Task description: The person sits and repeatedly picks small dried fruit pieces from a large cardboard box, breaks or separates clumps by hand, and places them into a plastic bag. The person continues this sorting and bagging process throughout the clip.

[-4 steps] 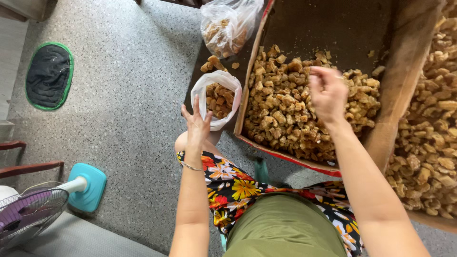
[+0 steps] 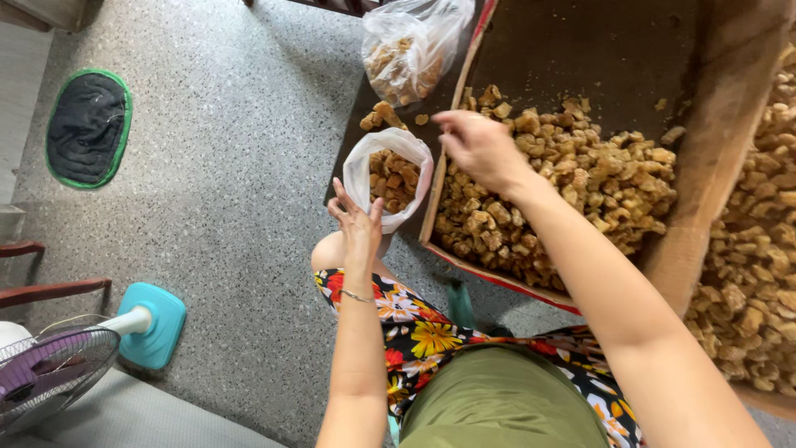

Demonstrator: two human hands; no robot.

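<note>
Speckled grey floor (image 2: 224, 166); small plastic bag (image 2: 390, 178), mouth upward, left hand (image 2: 358, 222) grip closed on its edge; right hand (image 2: 479, 148) pinched above cardboard tray (image 2: 705, 166), contents hidden.

Open floor (image 2: 240, 166) lies left of the left hand (image 2: 358, 226); nothing stands there until the dark mat (image 2: 87, 126) and the fan base (image 2: 153, 323), both well apart. Right hand (image 2: 477, 148) hovers above the cardboard tray wall (image 2: 448, 178), which stands between the small open bag (image 2: 390, 178) and the heap of brown chunks (image 2: 564, 191). Bag mouth is unobstructed from above. Behind it, loose chunks and a larger filled bag (image 2: 410, 46) crowd the far side. The tray's far half (image 2: 580, 50) is bare.
</note>
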